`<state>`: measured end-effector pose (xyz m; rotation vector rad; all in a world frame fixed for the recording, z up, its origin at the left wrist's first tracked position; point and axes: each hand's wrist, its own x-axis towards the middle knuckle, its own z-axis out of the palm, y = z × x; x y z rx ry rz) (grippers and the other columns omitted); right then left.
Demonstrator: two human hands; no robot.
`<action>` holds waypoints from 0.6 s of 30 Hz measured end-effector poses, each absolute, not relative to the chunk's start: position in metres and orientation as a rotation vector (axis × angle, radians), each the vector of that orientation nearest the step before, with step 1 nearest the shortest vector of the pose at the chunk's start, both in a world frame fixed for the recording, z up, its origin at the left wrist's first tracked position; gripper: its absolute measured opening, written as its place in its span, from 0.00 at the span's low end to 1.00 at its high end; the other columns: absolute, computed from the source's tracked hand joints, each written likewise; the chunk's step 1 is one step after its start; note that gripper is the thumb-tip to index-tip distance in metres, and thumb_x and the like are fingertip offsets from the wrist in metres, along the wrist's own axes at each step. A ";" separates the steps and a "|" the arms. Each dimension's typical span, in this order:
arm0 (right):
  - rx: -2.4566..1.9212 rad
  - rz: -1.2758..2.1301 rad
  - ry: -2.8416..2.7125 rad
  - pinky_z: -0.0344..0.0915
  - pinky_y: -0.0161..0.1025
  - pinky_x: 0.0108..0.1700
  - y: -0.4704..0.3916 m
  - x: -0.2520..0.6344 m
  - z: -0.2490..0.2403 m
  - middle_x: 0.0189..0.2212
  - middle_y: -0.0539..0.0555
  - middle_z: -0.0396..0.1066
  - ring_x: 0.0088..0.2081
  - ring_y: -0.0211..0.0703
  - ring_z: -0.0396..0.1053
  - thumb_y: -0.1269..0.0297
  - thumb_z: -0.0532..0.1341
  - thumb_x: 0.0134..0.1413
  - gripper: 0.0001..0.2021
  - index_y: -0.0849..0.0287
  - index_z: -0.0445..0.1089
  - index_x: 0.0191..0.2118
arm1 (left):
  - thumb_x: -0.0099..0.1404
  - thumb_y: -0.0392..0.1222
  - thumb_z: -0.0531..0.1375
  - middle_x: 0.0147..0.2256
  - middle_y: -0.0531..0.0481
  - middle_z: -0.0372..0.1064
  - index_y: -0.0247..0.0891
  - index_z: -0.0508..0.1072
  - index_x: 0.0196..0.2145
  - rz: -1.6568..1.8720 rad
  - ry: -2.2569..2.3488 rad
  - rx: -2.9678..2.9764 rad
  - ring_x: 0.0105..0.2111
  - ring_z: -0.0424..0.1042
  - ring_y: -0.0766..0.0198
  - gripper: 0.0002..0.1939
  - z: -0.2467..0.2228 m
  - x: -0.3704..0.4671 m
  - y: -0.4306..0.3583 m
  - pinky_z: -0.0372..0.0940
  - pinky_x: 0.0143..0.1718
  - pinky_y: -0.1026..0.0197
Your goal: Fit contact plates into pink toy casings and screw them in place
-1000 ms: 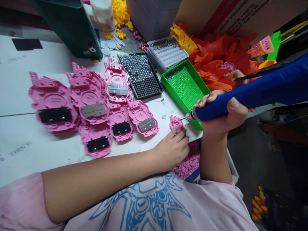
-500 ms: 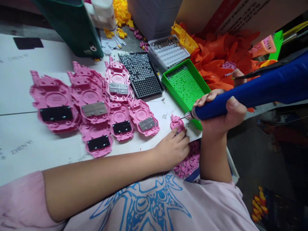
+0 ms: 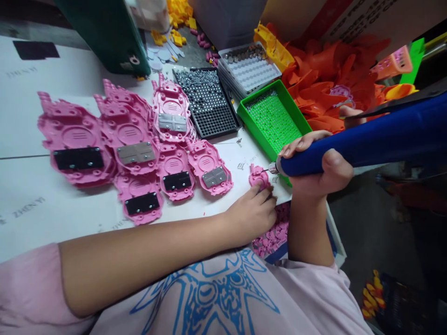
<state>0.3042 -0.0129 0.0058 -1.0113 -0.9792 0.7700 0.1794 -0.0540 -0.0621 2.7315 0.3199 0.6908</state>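
Note:
My left hand (image 3: 252, 215) holds a small pink plastic part (image 3: 259, 174) against the white table, with its fingers over the part's lower end. Wrapped round a blue electric screwdriver (image 3: 370, 135) is my right hand (image 3: 319, 163). The tool's thin bit points left and reaches the upper right of the pink part; whether it touches a screw is too small to tell. To the left lie several pink shells (image 3: 79, 139) with black or grey plates screwed on. A green tray (image 3: 240, 108) of small screws sits just beyond the part.
A black perforated tray (image 3: 209, 104) and a clear box (image 3: 244, 70) stand behind. Orange parts (image 3: 321, 83) are piled at the back right, a dark green bin (image 3: 108, 37) at the back left. Below the table edge, a container holds small pink pieces (image 3: 274, 237).
The view has shifted slightly. The screwdriver is held a little lower in the picture, its bit still at the pink part. My left hand keeps its hold.

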 end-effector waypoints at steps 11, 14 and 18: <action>-1.002 0.783 -1.106 0.64 0.38 0.22 -0.007 0.302 -0.003 0.20 0.47 0.63 0.19 0.36 0.64 0.51 0.68 0.37 0.16 0.58 0.67 0.26 | 0.65 0.36 0.57 0.38 0.41 0.75 0.32 0.76 0.33 0.687 0.317 2.750 0.46 0.71 0.49 0.08 -0.061 0.183 -0.053 0.64 0.49 0.46; -1.016 0.789 -1.132 0.65 0.39 0.24 -0.009 0.301 -0.002 0.21 0.48 0.64 0.20 0.37 0.66 0.52 0.67 0.38 0.15 0.57 0.66 0.27 | 0.65 0.36 0.57 0.38 0.41 0.74 0.32 0.75 0.33 0.680 0.309 2.759 0.47 0.70 0.49 0.08 -0.061 0.182 -0.052 0.65 0.47 0.47; -0.979 0.750 -1.063 0.67 0.36 0.25 -0.012 0.309 0.013 0.20 0.47 0.63 0.21 0.36 0.66 0.56 0.63 0.40 0.10 0.57 0.67 0.25 | 0.66 0.35 0.56 0.39 0.40 0.74 0.32 0.75 0.35 0.664 0.282 2.784 0.47 0.70 0.50 0.08 -0.062 0.180 -0.051 0.64 0.49 0.47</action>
